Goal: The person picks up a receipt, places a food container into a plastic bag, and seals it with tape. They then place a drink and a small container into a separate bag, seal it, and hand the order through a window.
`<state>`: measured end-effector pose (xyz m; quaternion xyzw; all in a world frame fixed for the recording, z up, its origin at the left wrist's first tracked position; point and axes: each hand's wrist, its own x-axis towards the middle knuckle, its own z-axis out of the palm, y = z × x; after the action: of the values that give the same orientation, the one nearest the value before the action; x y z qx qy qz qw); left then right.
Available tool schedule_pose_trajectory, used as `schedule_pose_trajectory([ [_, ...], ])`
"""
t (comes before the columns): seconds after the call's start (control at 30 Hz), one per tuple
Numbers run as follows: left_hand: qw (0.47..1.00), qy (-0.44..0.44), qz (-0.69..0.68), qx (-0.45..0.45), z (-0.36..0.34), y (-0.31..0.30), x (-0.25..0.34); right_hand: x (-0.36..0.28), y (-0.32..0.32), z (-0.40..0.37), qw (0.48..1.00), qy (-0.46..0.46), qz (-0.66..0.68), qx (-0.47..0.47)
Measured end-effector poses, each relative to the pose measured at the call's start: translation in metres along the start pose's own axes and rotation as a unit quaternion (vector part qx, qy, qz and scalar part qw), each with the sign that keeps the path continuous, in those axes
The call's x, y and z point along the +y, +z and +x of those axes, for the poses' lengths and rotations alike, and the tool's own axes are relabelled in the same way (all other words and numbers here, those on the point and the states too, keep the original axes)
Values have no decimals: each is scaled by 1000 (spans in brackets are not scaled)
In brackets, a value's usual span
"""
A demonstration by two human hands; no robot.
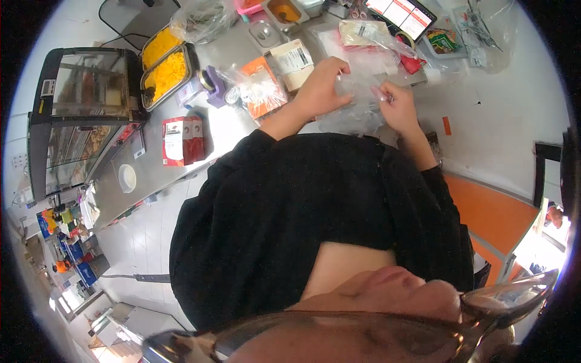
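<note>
Between my hands is a crumpled clear plastic bag, close to my body at the counter's edge. My left hand curls around the bag's left side, its thumb and a finger bent over the plastic. My right hand pinches the bag's right side, with the fingers folded in. What the bag contains, if anything, I cannot make out. Just beyond my left hand stands a cream box with a printed label. An orange box with clear plastic on it lies left of my left wrist.
Red-and-white packages, a purple tape dispenser and metal trays of yellow food are on the counter at left. A glass display case stands farther left. A lit tablet and a plastic-wrapped packet are at the back.
</note>
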<state>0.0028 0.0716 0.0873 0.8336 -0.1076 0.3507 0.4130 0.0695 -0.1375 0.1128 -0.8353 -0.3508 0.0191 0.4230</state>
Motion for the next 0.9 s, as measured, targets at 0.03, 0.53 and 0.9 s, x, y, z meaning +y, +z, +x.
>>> schedule_pose_trajectory([
  [0.03,999,-47,-12,-10,-3,0,7,-2,1,0,1000,-1,9,3],
  [0.53,874,-268,228,-335,1,-30,-48,109,-57,-12,981,147,-115,60],
  [0.9,986,-66,41,-149,26,66,-29,52,-6,-32,977,-28,-158,139],
])
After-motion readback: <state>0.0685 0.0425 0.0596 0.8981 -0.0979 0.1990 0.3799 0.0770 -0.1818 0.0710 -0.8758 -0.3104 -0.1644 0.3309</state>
